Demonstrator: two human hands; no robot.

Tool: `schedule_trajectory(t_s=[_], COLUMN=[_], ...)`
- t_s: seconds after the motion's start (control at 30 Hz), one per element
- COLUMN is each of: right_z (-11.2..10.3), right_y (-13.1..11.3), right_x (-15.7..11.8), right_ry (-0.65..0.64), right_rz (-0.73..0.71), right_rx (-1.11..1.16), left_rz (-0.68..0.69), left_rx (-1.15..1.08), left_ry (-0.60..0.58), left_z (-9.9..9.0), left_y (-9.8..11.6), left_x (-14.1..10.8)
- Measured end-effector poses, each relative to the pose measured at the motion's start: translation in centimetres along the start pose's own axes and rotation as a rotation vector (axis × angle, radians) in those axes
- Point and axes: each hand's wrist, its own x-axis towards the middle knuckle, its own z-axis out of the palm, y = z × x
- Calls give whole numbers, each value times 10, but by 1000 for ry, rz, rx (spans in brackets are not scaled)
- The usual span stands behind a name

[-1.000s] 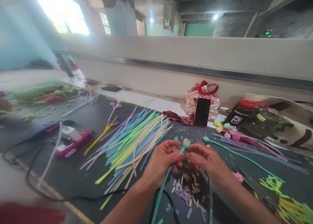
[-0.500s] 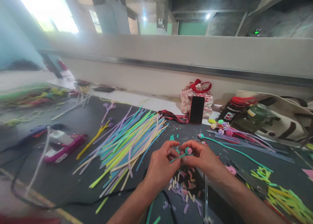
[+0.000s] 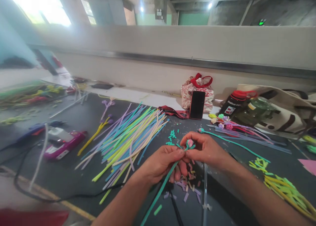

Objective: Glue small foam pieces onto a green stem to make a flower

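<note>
Near the middle of the view, my left hand pinches a teal fuzzy stem close to its top, and the stem runs down toward the bottom edge. My right hand is closed around the upper end, just below a small pink and teal bud. The fingertips of both hands meet there. Small teal cut pieces lie just beyond my hands. Pink, cream and purple cut pieces are scattered below them, partly hidden by my fingers.
Long pastel stems fan out at centre left, beside a yellow and purple branch and a magenta tool. A phone leans on a patterned bag. Bottles, finished flowers and yellow-green loops are at right.
My hands have turned, and the teal stem now hangs visibly below them with the bud upright. More teal pieces show behind my left hand. The camera view has tilted slightly down.
</note>
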Motion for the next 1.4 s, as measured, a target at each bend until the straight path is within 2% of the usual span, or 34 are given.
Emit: schedule_trajectory(t_s=[0.1,0.17,0.27,0.33,0.43,0.6,0.77,0.97,1.2,1.3,1.4], right_z=[-7,-14,-25,-28,-26,-10,1,-2,-9,-6,-3], right_y=[-4,-1,13,23,35,46,56,49,26,24,25], right_x=[-2,-3,-4,-4,-5,0,8,5,-7,-9,-11], right_ry=[-46,-19,137,183,138,28,-21,30,150,191,183], right_rz=[-36,-36,2,15,3,-55,-43,-53,-115,-168,-187], right_rx=[93,87,-272,-493,-684,-1002,-1172,-1148,-904,-747,-694], left_rz=[26,53,114,150,168,166,160,110,92,80,66], left_rx=[-43,-57,-70,-72,-76,-70,-111,-209,-291,-281,-284], left_ry=[64,135,226,266,295,332,316,257,182,184,175], left_z=[-1,0,2,2,0,-2,-1,-2,-4,-5,-6], left_y=[2,6,13,15,15,11,10,10,7,7,7], left_x=[-1,-3,-6,-7,-7,-2,1,1,3,4,3])
